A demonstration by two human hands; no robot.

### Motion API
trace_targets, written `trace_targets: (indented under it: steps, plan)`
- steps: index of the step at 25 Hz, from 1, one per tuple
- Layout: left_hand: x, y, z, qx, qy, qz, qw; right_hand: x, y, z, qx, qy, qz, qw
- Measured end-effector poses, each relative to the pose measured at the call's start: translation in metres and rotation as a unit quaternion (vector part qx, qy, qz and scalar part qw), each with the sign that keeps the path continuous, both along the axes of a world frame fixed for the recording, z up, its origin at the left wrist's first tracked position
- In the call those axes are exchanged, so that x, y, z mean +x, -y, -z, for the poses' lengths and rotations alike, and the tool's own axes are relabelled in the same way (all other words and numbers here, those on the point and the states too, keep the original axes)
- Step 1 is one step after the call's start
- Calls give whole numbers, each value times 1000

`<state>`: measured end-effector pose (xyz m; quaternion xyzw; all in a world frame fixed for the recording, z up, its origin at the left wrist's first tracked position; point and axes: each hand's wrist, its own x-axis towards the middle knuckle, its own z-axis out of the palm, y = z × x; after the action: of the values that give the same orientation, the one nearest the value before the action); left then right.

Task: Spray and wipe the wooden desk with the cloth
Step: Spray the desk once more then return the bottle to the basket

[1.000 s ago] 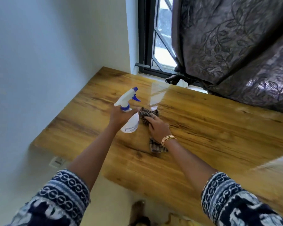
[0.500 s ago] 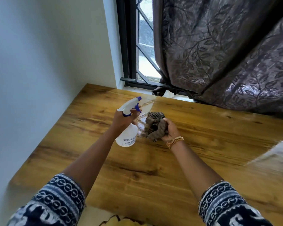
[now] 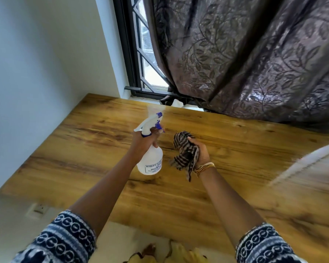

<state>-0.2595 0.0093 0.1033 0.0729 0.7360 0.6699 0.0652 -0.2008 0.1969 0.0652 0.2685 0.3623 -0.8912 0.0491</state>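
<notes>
The left hand [image 3: 143, 142] is gripping the neck of a white translucent plastic spray bottle with a blue trigger and nozzle [image 3: 150, 147], one finger lying at the trigger, and the bottle is hanging just above the glossy honey-brown wood-grain counter [image 3: 235, 154] with its nozzle pointing toward the far edge. The right hand [image 3: 200, 151] is clutching a bunched brown-and-cream striped cloth [image 3: 184, 150], lifted just off the counter beside the bottle, a loose tail dangling below the wrist.

From here the risks are looking modest but real. The nozzle is aiming toward the window side, so a pump may be sending mist onto the dark brown leaf-patterned curtain [image 3: 245, 59] whose hem is brushing the counter's back edge, or onto the wall, rather than onto the wood. The cloth is wadded rather than flat, so a wipe with it may be smearing the liquid in streaks and missing strips. Too much spray could be pooling on the shiny surface and running toward the near edge.

The counter is running into a corner, meeting a pale blue-white wall [image 3: 36, 82] on the left and a black-framed window with a metal grille [image 3: 139, 59] behind. A white wall socket [image 3: 37, 210] is sitting below the counter's left end, where drips would be unwelcome.
</notes>
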Motion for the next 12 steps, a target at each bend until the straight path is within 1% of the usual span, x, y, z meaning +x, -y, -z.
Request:
trace_targets:
  steps: [2, 3, 4, 6, 9, 10, 12]
  plan:
    - [26, -14, 3, 29, 0, -5, 1000, 20, -20, 0, 62, 57, -56, 995]
    - [40, -21, 5, 32, 4, -9, 999, 30, -29, 0, 124, 88, -92, 984]
    - [53, -26, 8, 30, 7, -9, 999, 39, -38, 4, 201, 113, -125, 965]
    - [80, -37, 12, 26, 7, -6, 1000, 58, -51, 5, 346, 125, -179, 912]
    - [110, -46, 10, 25, -1, -9, 1000, 74, -59, 4, 465, 98, -229, 850]
    - [119, -47, 7, 30, -3, -12, 999, 79, -60, 2, 522, 86, -251, 811]
    - [129, -47, 3, 35, -4, -6, 999, 86, -64, 5, 658, 72, -279, 696]
